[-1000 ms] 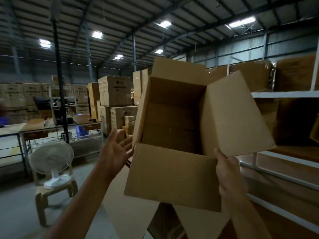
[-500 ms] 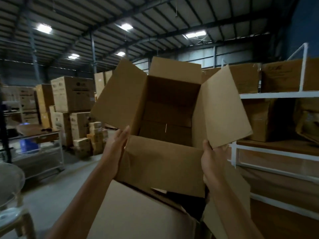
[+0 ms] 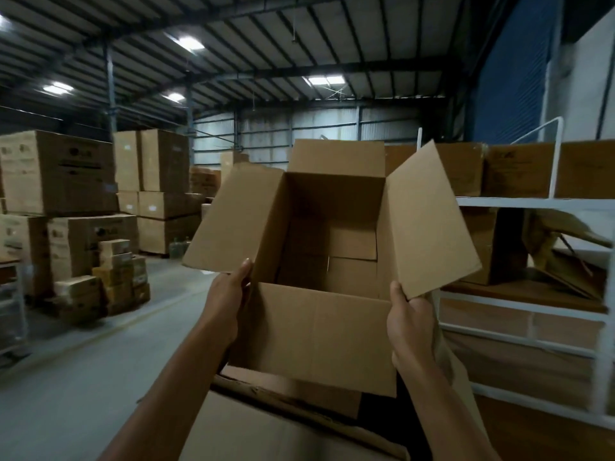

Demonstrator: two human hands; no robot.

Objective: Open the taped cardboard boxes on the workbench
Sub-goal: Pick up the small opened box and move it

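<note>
I hold an open brown cardboard box (image 3: 316,331) up in the air in front of me, its mouth tilted toward me. All its top flaps stand spread out and its inside looks empty. My left hand (image 3: 226,297) grips the box's left near corner below the left flap. My right hand (image 3: 411,321) grips the right near corner under the right flap. Beneath the held box lies another cardboard box (image 3: 266,424) with opened, torn flaps.
A white metal rack (image 3: 525,202) with cardboard boxes on its shelves stands close on the right. Tall stacks of large cartons (image 3: 63,181) and small boxes (image 3: 116,277) fill the left and back. Bare concrete floor (image 3: 83,377) stretches to the left.
My left hand went from open beside the box to gripping its left corner. The box has come lower and more level, and my view has swung to the right.
</note>
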